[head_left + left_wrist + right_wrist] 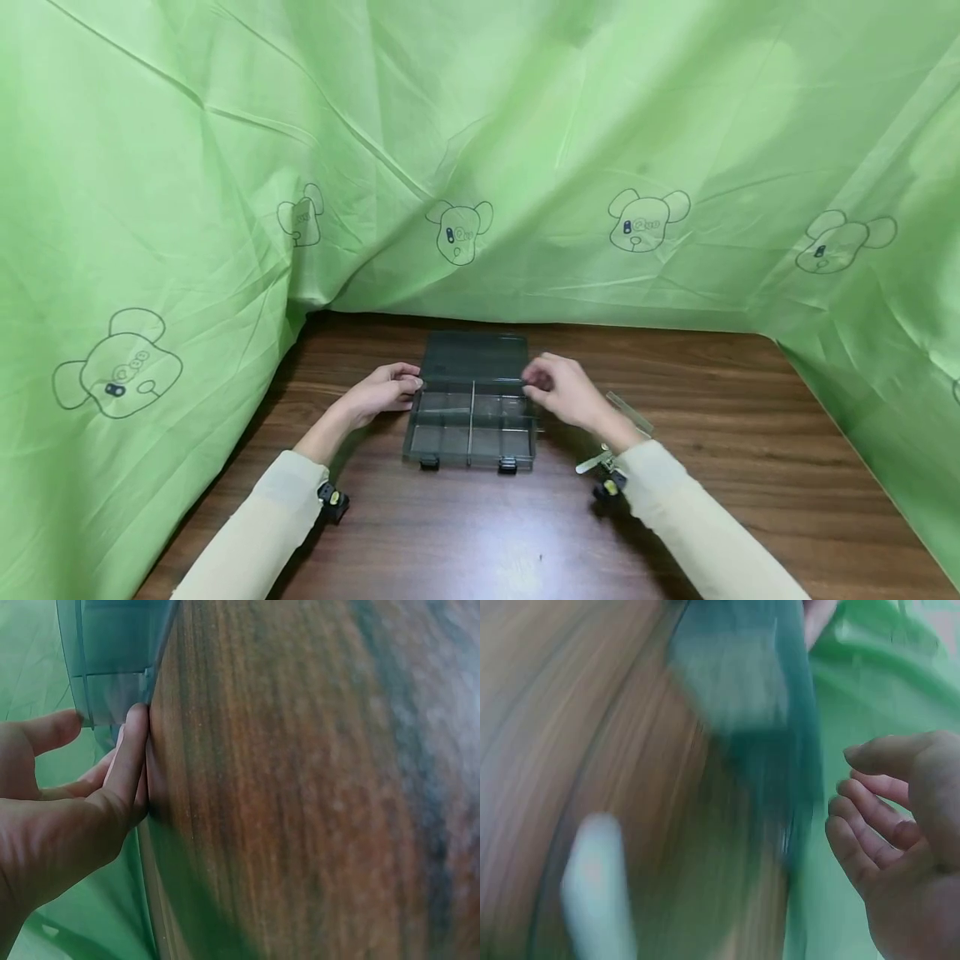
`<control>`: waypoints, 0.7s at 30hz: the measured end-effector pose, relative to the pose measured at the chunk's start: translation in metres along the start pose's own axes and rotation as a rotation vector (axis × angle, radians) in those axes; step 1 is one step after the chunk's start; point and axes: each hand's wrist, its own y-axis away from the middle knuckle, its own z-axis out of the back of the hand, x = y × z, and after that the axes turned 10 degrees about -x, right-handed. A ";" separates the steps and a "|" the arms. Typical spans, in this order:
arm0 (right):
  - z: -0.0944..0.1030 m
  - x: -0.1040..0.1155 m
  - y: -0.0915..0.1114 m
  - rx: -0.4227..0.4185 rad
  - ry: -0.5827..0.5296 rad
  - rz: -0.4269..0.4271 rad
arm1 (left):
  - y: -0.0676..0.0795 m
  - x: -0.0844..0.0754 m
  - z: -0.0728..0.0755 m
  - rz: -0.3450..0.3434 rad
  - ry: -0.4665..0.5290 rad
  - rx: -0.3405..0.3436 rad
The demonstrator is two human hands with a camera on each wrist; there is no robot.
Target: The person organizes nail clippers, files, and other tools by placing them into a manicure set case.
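A smoky grey plastic compartment box (480,462) lies on the wooden table with its lid (476,357) laid back, away from the person. A long divider (471,425) runs front to back through its tray, and two latches sit on the front edge. At the box's left rear corner, the left hand (382,389) pinches the side between thumb and fingers (133,739). Beside the right edge hovers the right hand (566,390), its fingers (855,832) loosely bent with nothing between them; the right wrist view shows it apart from the box.
Near the right wrist lie clear plastic strips: one strip (630,414) behind the forearm, another strip (595,461) by the wrist camera. A green curtain (525,283) with bear drawings surrounds the brown table (735,417) at the back and sides.
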 end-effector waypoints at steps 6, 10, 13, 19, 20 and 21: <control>0.051 -0.055 0.042 -0.063 0.128 -0.125 | 0.001 0.001 -0.001 0.001 0.013 -0.001; 0.074 -0.082 0.065 -0.105 0.193 -0.170 | 0.001 0.000 -0.002 0.008 0.012 -0.001; 0.084 -0.092 0.077 -0.108 0.236 -0.177 | 0.000 0.000 -0.002 0.011 0.011 -0.002; 0.088 -0.097 0.085 -0.041 0.270 -0.182 | 0.001 -0.001 -0.001 0.004 -0.001 -0.001; 0.088 -0.097 0.085 -0.031 0.263 -0.191 | 0.001 -0.001 -0.001 0.002 -0.003 0.000; 0.088 -0.096 0.084 -0.024 0.256 -0.203 | 0.001 -0.001 -0.001 0.001 -0.002 0.003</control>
